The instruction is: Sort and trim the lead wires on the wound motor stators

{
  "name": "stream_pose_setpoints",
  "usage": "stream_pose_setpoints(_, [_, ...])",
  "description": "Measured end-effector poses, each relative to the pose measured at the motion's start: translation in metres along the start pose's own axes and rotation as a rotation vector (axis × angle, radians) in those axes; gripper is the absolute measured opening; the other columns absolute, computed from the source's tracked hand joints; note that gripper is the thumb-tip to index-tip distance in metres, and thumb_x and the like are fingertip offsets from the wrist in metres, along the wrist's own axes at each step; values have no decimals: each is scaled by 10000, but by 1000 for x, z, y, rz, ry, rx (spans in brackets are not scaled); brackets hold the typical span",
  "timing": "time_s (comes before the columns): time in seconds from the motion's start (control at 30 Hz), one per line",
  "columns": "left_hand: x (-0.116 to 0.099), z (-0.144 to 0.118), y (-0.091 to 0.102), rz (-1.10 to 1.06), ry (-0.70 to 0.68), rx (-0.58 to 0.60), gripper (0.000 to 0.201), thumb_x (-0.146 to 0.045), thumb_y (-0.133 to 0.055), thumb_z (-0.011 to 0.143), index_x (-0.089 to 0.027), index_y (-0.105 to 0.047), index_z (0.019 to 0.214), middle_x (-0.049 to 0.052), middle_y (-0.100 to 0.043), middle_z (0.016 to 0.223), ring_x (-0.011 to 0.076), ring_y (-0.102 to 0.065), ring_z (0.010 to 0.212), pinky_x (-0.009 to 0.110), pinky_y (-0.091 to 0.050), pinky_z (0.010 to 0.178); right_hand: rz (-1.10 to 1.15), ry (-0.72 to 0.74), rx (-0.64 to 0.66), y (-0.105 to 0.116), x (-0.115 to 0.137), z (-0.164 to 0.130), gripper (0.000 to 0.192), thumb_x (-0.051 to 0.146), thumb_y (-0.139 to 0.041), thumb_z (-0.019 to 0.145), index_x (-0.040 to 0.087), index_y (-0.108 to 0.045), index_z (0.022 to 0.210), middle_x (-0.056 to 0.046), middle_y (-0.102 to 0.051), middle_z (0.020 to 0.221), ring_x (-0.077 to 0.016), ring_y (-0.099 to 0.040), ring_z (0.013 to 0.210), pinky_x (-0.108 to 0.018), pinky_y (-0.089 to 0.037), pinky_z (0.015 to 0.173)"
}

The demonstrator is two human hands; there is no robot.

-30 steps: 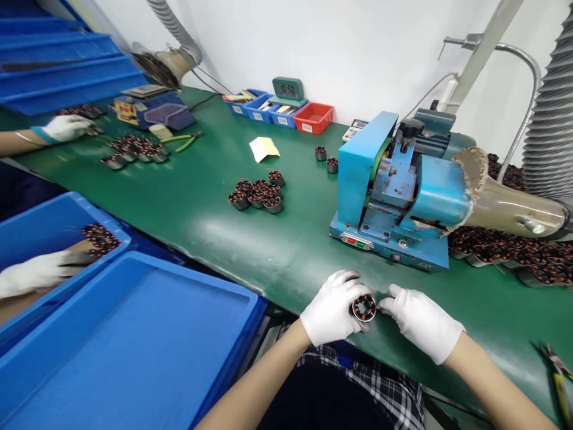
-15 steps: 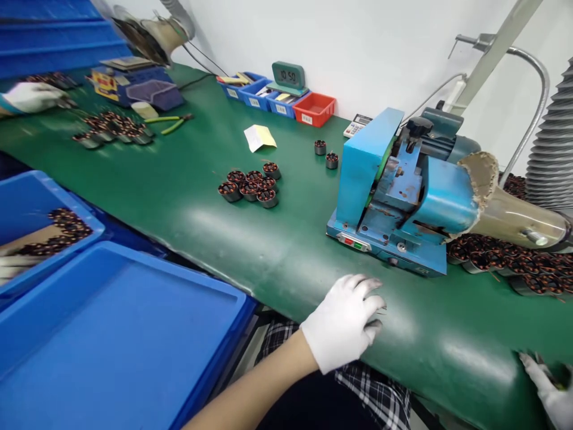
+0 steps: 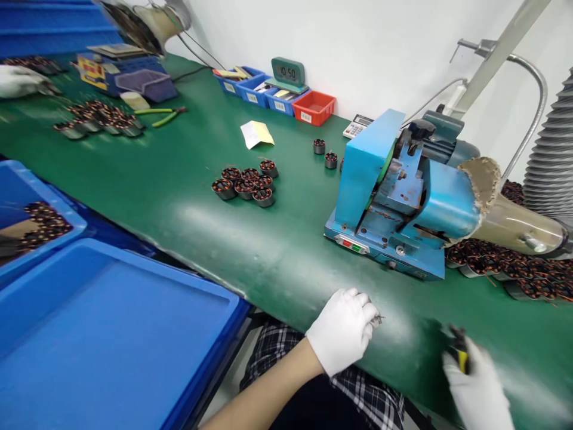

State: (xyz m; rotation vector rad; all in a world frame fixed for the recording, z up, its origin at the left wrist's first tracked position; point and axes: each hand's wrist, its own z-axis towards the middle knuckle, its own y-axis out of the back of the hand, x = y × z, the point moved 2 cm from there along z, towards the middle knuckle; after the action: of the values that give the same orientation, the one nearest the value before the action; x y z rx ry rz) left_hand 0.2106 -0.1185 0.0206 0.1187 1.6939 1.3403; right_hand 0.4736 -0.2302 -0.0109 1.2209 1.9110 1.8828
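a wound stator (image 3: 375,321) is enclosed in the gloved left hand (image 3: 342,329) at the green bench's (image 3: 179,197) 6 o'clock edge. yellow-handled cutters (image 3: 460,352) are gripped by the right hand (image 3: 477,388) at 5 o'clock, below the blue machine (image 3: 389,197) and white wall (image 3: 358,48).

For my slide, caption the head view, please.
Gloved left hand cups a stator; right hand holds yellow-handled cutters over the green bench.

Machine (image 3: 394,197): on the bench (image 3: 179,197), right of centre, behind both hands.
Left hand (image 3: 342,328): at the bench's near edge, before the machine.
Right hand (image 3: 477,388): right of the left hand, well apart, with the pliers (image 3: 460,352) in it.
Stator cluster (image 3: 246,182): on the bench, left of the machine.
Stator pile (image 3: 510,263): right of the machine, under its spout.
Tray (image 3: 102,334): left of the left hand, below the bench edge.
Clock (image 3: 287,71): at the far edge, on the small bins (image 3: 277,98).
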Motion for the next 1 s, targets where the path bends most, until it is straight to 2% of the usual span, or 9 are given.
stream_pose_setpoints(0.07, [0,0,0,1,8,-3,146,-199,-437,821,-193,-563,894,13,-514,885,176,-430,842,335,-360,756,334,-62,323,-19,49,-22,756,545,-558,584,63,-482,1162,-160,-587,947,-259,-558,805,-358,-436,766])
stream_pose_setpoints(0.17, [-1,-1,2,33,16,33,133,-200,-443,810,-175,-547,888,26,-503,892,182,-429,859,343,-363,784,595,-14,757,-28,101,-46,707,519,-579,653,41,-441,1156,-148,-591,954,-191,-548,752,-304,-442,776])
stream_pose_setpoints(0.23, [-2,-1,3,44,19,50,132,-204,-439,811,-168,-539,890,33,-499,900,186,-429,865,350,-365,797,633,37,920,-25,119,-53,601,454,-585,691,55,-465,1125,-141,-587,1002,-183,-554,828,-279,-423,833])
stream_pose_setpoints(0.3, [-1,-1,3,42,22,48,135,-209,-436,814,-165,-538,891,39,-498,893,192,-431,864,358,-368,803,616,100,960,-19,127,-53,514,408,-579,705,62,-505,1078,-143,-585,1033,-193,-556,893,-272,-406,872])
stream_pose_setpoints(0.5, [0,-1,1,37,22,29,140,-213,-438,806,-164,-544,882,41,-503,884,201,-433,868,364,-374,810,449,189,875,-28,117,-49,478,378,-535,777,48,-504,1121,-154,-557,1110,-222,-533,1009,-273,-377,920])
stream_pose_setpoints(0.57, [0,-1,1,21,19,29,143,-208,-431,811,-170,-548,885,35,-505,879,195,-433,861,357,-374,805,453,188,804,-34,113,-50,483,423,-513,788,48,-517,1093,-154,-566,1084,-221,-545,962,-279,-387,904])
stream_pose_setpoints(0.8, [3,-1,-3,-20,9,-47,102,-199,-466,804,-185,-552,856,22,-506,856,187,-424,842,344,-361,776,508,103,631,-42,113,-53,554,540,-534,723,42,-557,964,-103,-594,793,-178,-536,712,-247,-435,663])
stream_pose_setpoints(0.87, [3,-1,-4,-26,-3,-61,107,-202,-465,804,-186,-556,857,20,-506,857,184,-422,830,340,-357,765,526,59,524,-36,107,-48,628,591,-526,702,32,-565,985,-98,-594,754,-173,-531,673,-247,-433,621])
stream_pose_setpoints(1.0, [3,-1,-4,-39,-14,-44,134,-183,-463,793,-189,-566,879,16,-506,869,178,-420,831,341,-348,777,393,77,148,-15,84,-34,613,546,-535,735,75,-576,1125,-112,-630,903,-202,-571,788,-256,-443,679])
